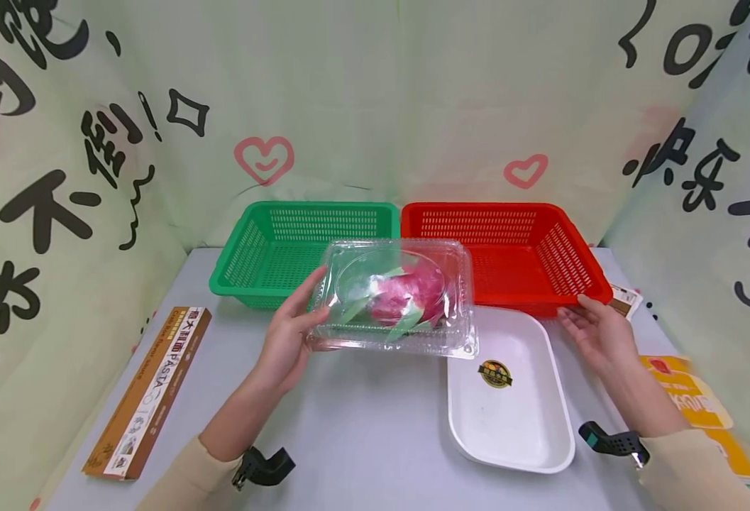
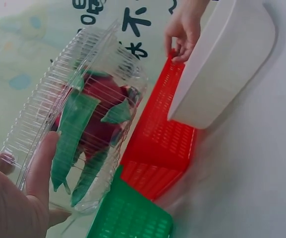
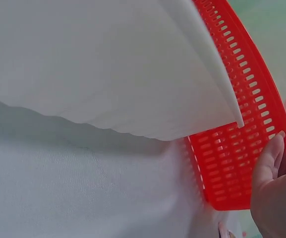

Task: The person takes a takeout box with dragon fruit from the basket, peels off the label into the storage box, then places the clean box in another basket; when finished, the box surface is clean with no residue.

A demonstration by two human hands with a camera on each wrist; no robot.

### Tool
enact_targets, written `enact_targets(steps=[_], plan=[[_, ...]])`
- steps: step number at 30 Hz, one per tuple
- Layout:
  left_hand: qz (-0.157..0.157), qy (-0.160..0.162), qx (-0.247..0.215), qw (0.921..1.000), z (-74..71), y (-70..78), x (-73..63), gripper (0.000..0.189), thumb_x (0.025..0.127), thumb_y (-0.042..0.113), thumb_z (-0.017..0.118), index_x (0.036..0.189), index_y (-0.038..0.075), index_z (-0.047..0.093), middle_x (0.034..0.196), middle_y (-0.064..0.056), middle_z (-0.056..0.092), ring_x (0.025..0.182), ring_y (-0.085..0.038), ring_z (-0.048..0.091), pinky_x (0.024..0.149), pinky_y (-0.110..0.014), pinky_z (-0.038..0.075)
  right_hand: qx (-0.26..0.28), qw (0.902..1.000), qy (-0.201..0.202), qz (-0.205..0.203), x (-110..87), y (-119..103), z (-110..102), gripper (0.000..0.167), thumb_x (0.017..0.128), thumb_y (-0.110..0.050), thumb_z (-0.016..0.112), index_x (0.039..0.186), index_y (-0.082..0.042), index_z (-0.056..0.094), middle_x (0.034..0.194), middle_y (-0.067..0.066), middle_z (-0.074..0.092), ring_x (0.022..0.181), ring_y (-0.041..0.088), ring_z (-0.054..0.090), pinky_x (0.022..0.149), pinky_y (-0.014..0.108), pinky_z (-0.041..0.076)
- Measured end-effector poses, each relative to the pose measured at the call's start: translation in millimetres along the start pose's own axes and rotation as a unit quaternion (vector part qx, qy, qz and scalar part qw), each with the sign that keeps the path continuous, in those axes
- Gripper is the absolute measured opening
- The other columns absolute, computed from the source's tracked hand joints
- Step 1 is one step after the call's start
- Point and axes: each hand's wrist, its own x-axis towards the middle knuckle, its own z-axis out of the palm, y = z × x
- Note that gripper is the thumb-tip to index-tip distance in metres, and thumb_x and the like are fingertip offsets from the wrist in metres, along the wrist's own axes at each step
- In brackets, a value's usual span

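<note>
A clear plastic clamshell box (image 1: 343, 273) with a pink and green dragon fruit (image 1: 409, 291) inside is held up by my left hand (image 1: 291, 330), which grips its left side. The box is tilted above the table, partly in front of a green basket (image 1: 247, 284) and a red basket (image 1: 541, 284). At the red basket's front right corner, my right hand (image 1: 601, 333) pinches the rim. The left wrist view shows the left thumb (image 2: 41, 166) against the box's side. In the right wrist view the right thumb (image 3: 269, 158) lies at the basket's rim.
A white tray (image 1: 509, 419) with a round sticker stands in front of the red basket. To the left lies a long brown pasta box (image 1: 147, 390). A yellow package (image 1: 694, 397) lies under the right forearm, and a small packet (image 1: 626, 301) shows behind the right hand.
</note>
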Motion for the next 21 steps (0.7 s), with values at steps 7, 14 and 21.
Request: enact_targets(steps=[7, 14, 21], plan=[[-0.004, -0.006, -0.026, 0.9996, 25.1, -4.3, 34.4, 0.061, 0.099, 0.001, 0.048, 0.151, 0.032, 0.041, 0.164, 0.014, 0.018, 0.139, -0.027, 0.043, 0.075, -0.032, 0.062, 0.009, 1.0000, -0.003, -0.003, -1.1, 1.6, -4.3, 0.053, 0.093, -0.020, 0.069, 0.137, -0.037, 0.045, 0.111, -0.006, 0.071, 0.120, 0.008, 0.055, 0.100, 0.031, 0.054], [0.007, -0.006, -0.027, 0.9996, 51.4, -7.7, 66.1, 0.062, 0.099, -0.001, 0.047, 0.150, 0.033, 0.043, 0.163, 0.013, 0.020, 0.146, -0.030, 0.034, 0.075, -0.045, 0.062, 0.002, 1.0000, -0.005, -0.005, 0.5, 3.9, -3.8, 0.054, 0.093, -0.020, 0.068, 0.138, -0.037, 0.044, 0.111, -0.006, 0.071, 0.115, 0.009, 0.058, 0.102, 0.031, 0.053], [0.012, 0.009, -0.025, 0.9996, 75.7, -9.9, 92.0, 0.062, 0.098, 0.000, 0.049, 0.149, 0.033, 0.044, 0.163, 0.008, 0.023, 0.138, -0.038, 0.043, 0.055, -0.024, 0.055, -0.023, 0.9996, -0.003, -0.014, 1.3, 3.1, -1.1, 0.060, 0.093, -0.023, 0.069, 0.142, -0.038, 0.038, 0.111, -0.008, 0.071, 0.119, 0.007, 0.054, 0.100, 0.030, 0.054]])
